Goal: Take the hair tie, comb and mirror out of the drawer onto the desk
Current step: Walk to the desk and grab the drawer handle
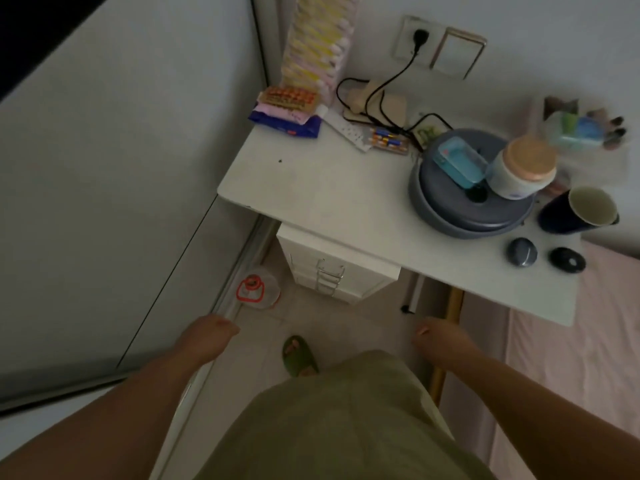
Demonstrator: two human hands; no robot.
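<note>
A white desk (311, 188) stands ahead of me, and under it is a white drawer unit (332, 268) with metal handles, all drawers closed. The hair tie, comb and mirror are hidden from view. My left hand (207, 336) hangs low at the left, below the desk, fingers loosely curled and holding nothing. My right hand (440, 339) hangs low at the right near the desk's front edge, also loosely curled and holding nothing. Both hands are well short of the drawer handles.
On the desk: a grey round container (467, 216) with a blue box and a jar on it, a dark cup (578, 211), two small round objects, a power strip (346, 129) with cables, packets at the back left. A sliding wardrobe door (121, 168) is left, a pink bed (571, 375) right.
</note>
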